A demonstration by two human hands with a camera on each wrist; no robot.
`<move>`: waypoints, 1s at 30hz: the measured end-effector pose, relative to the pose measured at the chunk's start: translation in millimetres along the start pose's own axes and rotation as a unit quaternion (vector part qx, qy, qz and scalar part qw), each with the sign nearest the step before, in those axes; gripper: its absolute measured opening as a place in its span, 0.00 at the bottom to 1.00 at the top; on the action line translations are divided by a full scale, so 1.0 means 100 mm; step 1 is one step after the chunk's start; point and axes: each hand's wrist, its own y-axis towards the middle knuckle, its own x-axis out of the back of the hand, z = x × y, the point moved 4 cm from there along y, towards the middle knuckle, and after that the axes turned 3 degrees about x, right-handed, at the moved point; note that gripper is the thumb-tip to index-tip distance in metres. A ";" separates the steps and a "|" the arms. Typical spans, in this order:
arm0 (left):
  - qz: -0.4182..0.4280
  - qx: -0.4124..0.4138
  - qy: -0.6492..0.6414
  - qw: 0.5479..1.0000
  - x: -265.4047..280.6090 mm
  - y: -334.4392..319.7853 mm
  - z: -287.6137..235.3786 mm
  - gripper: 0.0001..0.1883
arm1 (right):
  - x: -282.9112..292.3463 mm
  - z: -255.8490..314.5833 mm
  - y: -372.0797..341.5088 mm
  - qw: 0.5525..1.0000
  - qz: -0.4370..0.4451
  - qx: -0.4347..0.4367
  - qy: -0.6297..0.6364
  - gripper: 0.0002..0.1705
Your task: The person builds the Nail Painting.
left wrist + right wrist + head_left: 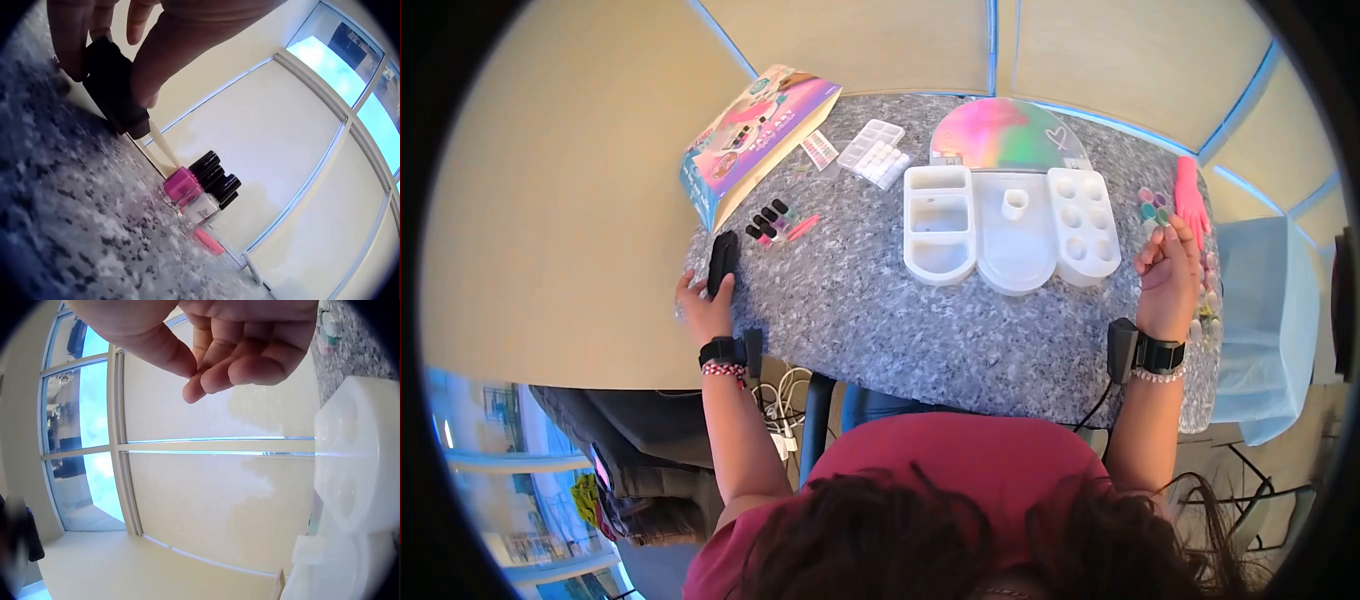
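At the table's left edge, my left hand point(708, 308) holds a long black object point(722, 262) between thumb and fingers. The left wrist view shows this black object point(115, 87) tilted close over the tabletop; its kind is unclear. Just beyond it stand nail polish bottles point(182, 185) with black caps, pink and white among them. On the other side, my right hand point(1168, 280) is palm up, fingers loosely bent and thumb near the index finger, with nothing visible in it. Its fingertips overlap small coloured pots point(1148, 212) in the head view, beside a pink model hand point(1190, 200).
A white compartment tray point(1015, 262) with a rainbow-coloured panel point(1005, 135) stands mid-table. Behind the bottles point(762, 232) are a nail art box point(755, 140), a sticker sheet point(819, 150) and a clear divided case point(875, 150). Blue cloth point(1265, 310) hangs at the right.
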 end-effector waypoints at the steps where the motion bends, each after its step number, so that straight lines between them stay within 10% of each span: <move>1: 0.022 0.000 -0.088 0.996 -0.06 0.01 0.03 0.51 | -0.02 0.00 -0.01 1.000 0.001 0.002 0.003 0.14; 7: 0.003 0.041 -0.104 0.994 -0.10 0.03 -0.04 0.50 | -0.03 -0.02 -0.03 1.000 0.000 -0.023 0.009 0.13; 14: -0.055 -0.111 -0.418 0.900 -0.08 -0.77 -1.93 0.25 | 0.01 -0.12 -0.02 1.000 -0.022 -0.017 -0.008 0.10; 19: 0.307 -0.056 -0.551 0.774 -0.86 -1.02 -2.67 0.21 | 0.07 -0.19 0.02 0.998 -0.052 -0.027 -0.014 0.09; 30: 0.360 0.140 -0.546 0.743 -1.94 -0.85 -2.20 0.16 | 0.07 -0.23 0.03 0.995 -0.061 -0.075 0.017 0.20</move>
